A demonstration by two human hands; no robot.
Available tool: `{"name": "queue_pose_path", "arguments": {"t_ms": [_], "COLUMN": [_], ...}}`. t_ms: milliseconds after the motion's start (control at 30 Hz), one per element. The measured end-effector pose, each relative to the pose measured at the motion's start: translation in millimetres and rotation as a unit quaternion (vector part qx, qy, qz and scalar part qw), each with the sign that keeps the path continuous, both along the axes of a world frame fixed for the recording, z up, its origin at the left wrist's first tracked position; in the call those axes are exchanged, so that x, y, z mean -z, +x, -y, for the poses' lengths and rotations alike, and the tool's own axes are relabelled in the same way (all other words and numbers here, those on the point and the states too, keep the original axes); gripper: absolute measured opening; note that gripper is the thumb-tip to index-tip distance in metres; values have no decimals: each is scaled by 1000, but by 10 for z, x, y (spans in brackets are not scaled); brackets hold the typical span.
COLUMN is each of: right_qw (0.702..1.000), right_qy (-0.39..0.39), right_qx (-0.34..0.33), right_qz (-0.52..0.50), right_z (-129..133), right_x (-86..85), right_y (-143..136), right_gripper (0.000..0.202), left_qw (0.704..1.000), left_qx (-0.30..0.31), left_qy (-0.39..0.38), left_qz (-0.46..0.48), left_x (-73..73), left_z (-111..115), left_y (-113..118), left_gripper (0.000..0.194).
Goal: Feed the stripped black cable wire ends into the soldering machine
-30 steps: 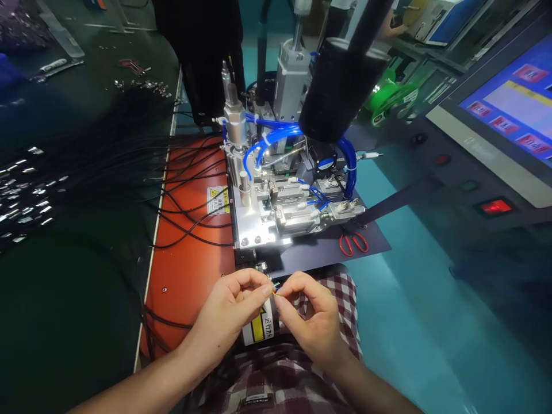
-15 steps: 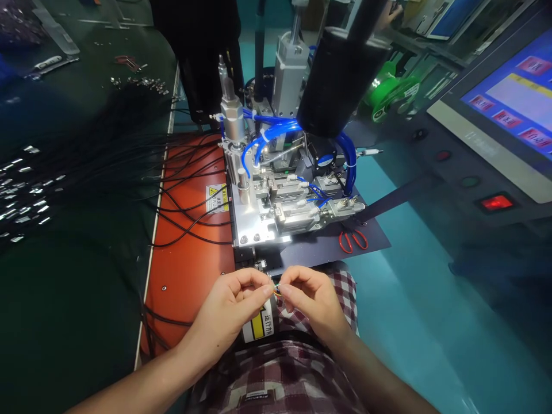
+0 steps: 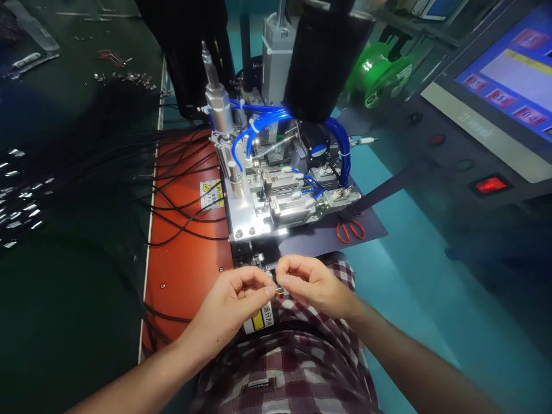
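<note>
Thin coloured wires [image 3: 279, 292] poke out, yellow and red among them, from the pinched thumb and forefinger of my left hand [image 3: 239, 299]. Just to the right and slightly higher, my right hand [image 3: 317, 284] is closed in a pinch, its fingertips close to the wires. Whatever lies between those right fingertips is too small to make out. Both hands are above my lap, in front of the metal machine [image 3: 280, 195] with its blue air tubes [image 3: 267, 122].
Black cables [image 3: 185, 221] cross the red-orange board [image 3: 185, 282] on the left and run to a dark table. Red-handled scissors [image 3: 350, 231] lie on the grey plate. A green spool [image 3: 375, 75] and a control screen [image 3: 513, 86] stand at right. A black cylinder [image 3: 323, 63] hangs overhead.
My right hand has shifted slightly up, and its fingertips have come off the spot where they met the left ones. My left hand keeps its pinch. The view has tilted a little.
</note>
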State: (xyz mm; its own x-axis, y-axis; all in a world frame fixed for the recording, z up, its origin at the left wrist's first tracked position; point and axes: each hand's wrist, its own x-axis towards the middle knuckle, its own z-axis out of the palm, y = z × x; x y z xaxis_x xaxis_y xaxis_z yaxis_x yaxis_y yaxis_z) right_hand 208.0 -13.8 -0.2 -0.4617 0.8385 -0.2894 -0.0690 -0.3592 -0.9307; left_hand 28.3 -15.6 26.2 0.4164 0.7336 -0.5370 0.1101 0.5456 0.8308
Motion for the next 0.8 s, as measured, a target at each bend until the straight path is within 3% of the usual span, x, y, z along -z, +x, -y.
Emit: {"name": "queue_pose_path", "arguments": {"t_ms": [133, 267, 433, 633, 800], "right_qw": [993, 985, 982, 987, 983], "right_qy": [44, 59, 73, 1, 34], "right_qx": [83, 128, 139, 155, 162], "right_qz": [66, 96, 99, 44, 75], "right_z": [106, 193, 196, 202, 201], "right_x": [-1, -3, -11, 42, 10], "right_y": [-62, -151, -191, -194, -190], "right_gripper": [13, 13, 14, 16, 13], "left_qw": [999, 998, 999, 998, 998], "left_qx": [-43, -46, -31, -55, -57], "left_qy": [9, 20, 29, 10, 4], "left_qz": [-12, -23, -27, -2, -4], "left_x": [10, 18, 31, 43, 49], "left_z": [6, 1, 12, 17, 7], "left_y": [16, 21, 14, 14, 23], "left_gripper": [20, 19, 19, 21, 22]}}
